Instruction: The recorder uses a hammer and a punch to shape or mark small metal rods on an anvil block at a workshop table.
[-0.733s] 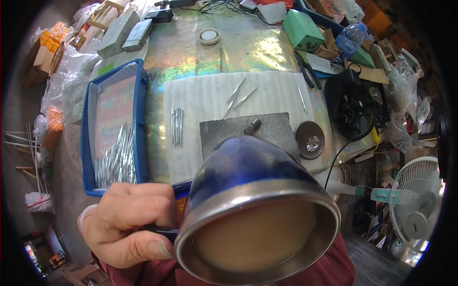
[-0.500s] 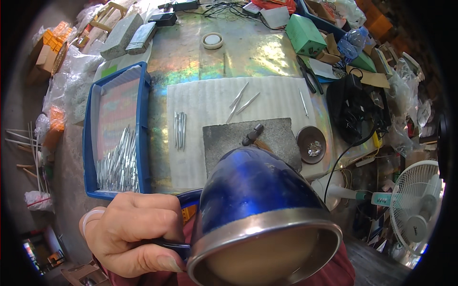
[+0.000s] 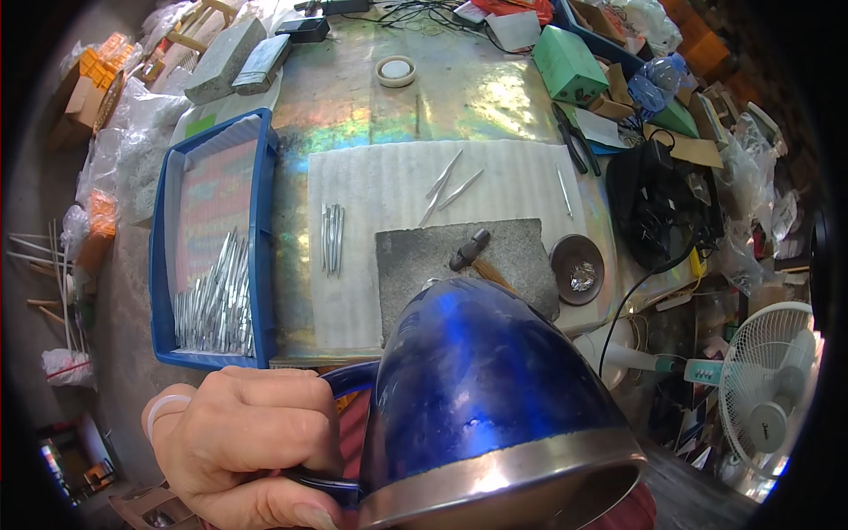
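My left hand [image 3: 247,442] is closed round the handle of a shiny blue mug [image 3: 486,380] with a steel rim. Close to me at the lower edge, the mug is tipped so that its mouth faces my body. My right hand does not show. Past the mug, a small hammer [image 3: 469,251] rests on a grey slab [image 3: 411,258], its handle partly hidden. Slim silvery metal pieces [image 3: 332,240] lie bundled on a white foam sheet [image 3: 371,185], with a few loose ones [image 3: 460,189] farther right. A dark round dish [image 3: 565,287] holds shiny bits.
On the left, a blue tray [image 3: 262,221] holds many similar metal pieces. Pliers [image 3: 574,141], a black bag [image 3: 658,208] and a green box [image 3: 568,66] sit on the right. A white fan [image 3: 767,397] stands beyond the table's right edge. A roll of tape [image 3: 395,72] lies at the back.
The mug has tipped further toward me and shifted slightly right and down. The brownish liquid visible in it before is now out of sight. My left hand keeps its grip on the handle.
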Demonstrator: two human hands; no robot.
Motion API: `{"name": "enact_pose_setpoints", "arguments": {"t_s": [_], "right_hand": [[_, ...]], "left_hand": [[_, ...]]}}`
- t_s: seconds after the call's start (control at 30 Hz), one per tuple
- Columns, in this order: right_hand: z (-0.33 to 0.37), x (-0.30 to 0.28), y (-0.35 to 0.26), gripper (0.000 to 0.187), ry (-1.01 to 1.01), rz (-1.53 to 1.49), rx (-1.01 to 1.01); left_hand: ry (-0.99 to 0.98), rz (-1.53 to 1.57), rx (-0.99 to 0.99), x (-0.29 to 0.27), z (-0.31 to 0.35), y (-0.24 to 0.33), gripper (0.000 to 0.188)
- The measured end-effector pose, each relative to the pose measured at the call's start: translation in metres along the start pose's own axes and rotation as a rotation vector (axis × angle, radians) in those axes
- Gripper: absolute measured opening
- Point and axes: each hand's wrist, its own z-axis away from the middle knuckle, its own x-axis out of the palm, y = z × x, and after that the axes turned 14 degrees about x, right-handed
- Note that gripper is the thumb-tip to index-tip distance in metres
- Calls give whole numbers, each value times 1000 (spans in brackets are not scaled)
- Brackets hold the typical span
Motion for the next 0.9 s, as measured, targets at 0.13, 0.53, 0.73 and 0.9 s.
{"name": "enact_pose_setpoints", "arguments": {"t_s": [0.13,0.53,0.73,0.9], "right_hand": [[-1,0,0,35,11,11,-26],[1,-1,3,36,-18,15,13],[4,0,12,32,-34,26,12],[8,0,23,27,-87,52,-98]], "left_hand": [[8,-47,-9,2,-1,1,40],[28,-66,-71,2,-5,4,43],[152,-82,-67,4,-5,3,34],[134,128,-40,-8,-12,-19,33]]}}
